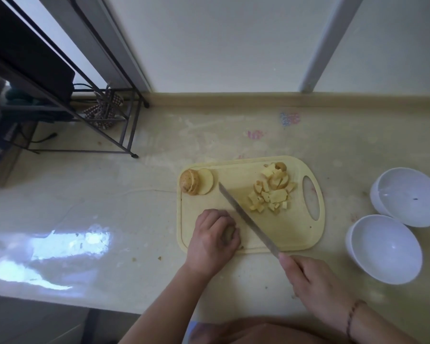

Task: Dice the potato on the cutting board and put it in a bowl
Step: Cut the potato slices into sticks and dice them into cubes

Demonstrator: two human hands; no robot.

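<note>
We saw a home kitchen. A glossy beige table (109, 194) ran along a pale wall, and on it at centre lay a yellow plastic cutting board (278, 232) with diced potato (271, 197). Two white bowls (385, 249) stood at right, and a black wire rack (104, 115) at upper left.

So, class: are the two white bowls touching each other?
Cannot tell. In the head view the far bowl and near bowl overlap at their rims, so neither a contact nor a gap shows.

Yellow cutting board (278, 234) holds pale potato dice (271, 194) near its right edge, sliced potato end (195, 182) at its far-left corner; two white bowls (385, 247) sit right.
</note>
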